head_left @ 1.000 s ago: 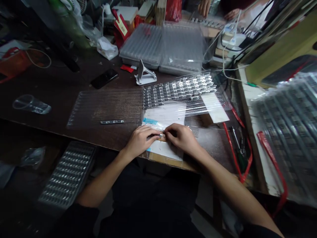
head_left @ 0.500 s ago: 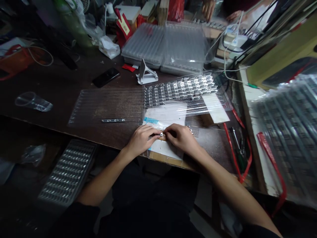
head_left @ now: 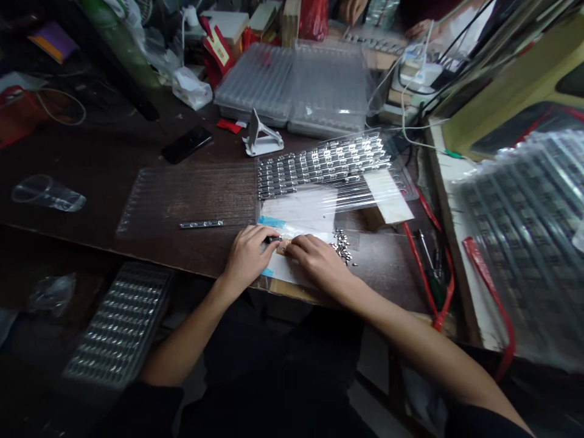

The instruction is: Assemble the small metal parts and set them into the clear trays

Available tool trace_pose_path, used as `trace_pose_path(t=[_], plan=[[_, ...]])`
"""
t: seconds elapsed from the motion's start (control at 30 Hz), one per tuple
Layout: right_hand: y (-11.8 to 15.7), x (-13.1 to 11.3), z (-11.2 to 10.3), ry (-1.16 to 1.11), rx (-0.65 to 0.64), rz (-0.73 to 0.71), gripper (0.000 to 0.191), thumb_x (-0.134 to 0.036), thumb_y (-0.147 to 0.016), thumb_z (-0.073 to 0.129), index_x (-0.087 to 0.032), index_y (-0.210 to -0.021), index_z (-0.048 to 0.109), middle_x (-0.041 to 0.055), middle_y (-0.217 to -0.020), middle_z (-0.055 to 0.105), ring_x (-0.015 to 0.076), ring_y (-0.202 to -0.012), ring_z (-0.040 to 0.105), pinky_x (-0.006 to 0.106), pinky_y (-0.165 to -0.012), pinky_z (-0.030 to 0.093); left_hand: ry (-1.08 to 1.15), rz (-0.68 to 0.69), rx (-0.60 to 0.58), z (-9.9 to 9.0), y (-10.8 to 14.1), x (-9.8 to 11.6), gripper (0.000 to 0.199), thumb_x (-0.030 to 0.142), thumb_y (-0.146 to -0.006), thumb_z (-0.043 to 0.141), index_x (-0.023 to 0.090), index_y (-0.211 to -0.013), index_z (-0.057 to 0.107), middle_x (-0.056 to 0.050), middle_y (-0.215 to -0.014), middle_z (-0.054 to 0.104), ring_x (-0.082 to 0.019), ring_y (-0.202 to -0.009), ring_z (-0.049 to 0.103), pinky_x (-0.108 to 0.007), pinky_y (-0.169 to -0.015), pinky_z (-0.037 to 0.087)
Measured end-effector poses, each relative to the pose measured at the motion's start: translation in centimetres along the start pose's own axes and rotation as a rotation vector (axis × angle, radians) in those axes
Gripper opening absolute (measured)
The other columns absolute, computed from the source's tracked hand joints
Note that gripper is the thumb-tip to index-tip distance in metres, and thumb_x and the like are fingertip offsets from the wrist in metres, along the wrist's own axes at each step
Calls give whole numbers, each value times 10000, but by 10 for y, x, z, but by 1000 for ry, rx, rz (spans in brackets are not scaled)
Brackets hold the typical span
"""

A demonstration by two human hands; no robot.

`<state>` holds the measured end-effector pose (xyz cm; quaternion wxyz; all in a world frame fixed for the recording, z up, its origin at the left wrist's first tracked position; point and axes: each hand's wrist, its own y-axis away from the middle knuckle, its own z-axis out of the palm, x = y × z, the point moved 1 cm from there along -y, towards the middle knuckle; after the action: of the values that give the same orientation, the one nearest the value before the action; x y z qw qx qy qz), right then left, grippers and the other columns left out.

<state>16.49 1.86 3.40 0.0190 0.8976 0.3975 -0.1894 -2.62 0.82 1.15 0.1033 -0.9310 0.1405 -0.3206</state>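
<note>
My left hand is closed in a pinch on a small dark metal part over a white sheet. Close to its right, my right hand has its fingers curled together at a small brown block; what they hold, if anything, is hidden. Beside the right hand lies a loose pile of small shiny metal pieces. Behind both hands, a clear ribbed tray carries rows of dark and silver strips. One similar strip lies to the left on another clear tray.
A phone, a white stand and stacked clear trays sit farther back. A plastic cup lies at left. Red-handled pliers and a screwdriver are at right. Another person's hand shows at the top.
My right hand has shifted over the block, uncovering more of the metal pile. The dark part now shows in my left fingers; the small white piece between the hands is out of sight.
</note>
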Motion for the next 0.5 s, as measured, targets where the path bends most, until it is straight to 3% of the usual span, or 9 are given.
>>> trace_pose_path(t=[0.17,0.3,0.4,0.5], plan=[[1,4,-9,-47,-29,24,225,-156,-961,531,-169,-1150,653,97,-1006,656,204,-901,604,304,-759,469,4,-49,95,-4,-5,7,89,257,-899,634,214,-958,686,-40,-987,738,-224,-947,650,-366,-884,490],[12,32,-34,-90,34,239,171,-273,-945,576,-184,-1033,693,79,-996,683,181,-854,632,273,-703,448,40,-48,136,-3,-12,21,76,261,-887,642,213,-927,686,-41,-967,739,-221,-953,659,-361,-886,499],[22,51,-48,-7,-63,397,151,-351,-867,673,-209,-905,708,56,-905,711,198,-796,641,275,-617,401,141,-28,141,2,-15,28,68,250,-885,644,202,-911,684,-41,-941,735,-199,-917,667,-327,-845,511],[27,57,-52,53,-195,444,92,-304,-852,670,-229,-889,708,46,-888,732,201,-751,648,275,-573,354,206,-1,99,9,-16,31,62,248,-873,667,196,-902,686,-43,-920,734,-191,-895,665,-317,-821,506]])
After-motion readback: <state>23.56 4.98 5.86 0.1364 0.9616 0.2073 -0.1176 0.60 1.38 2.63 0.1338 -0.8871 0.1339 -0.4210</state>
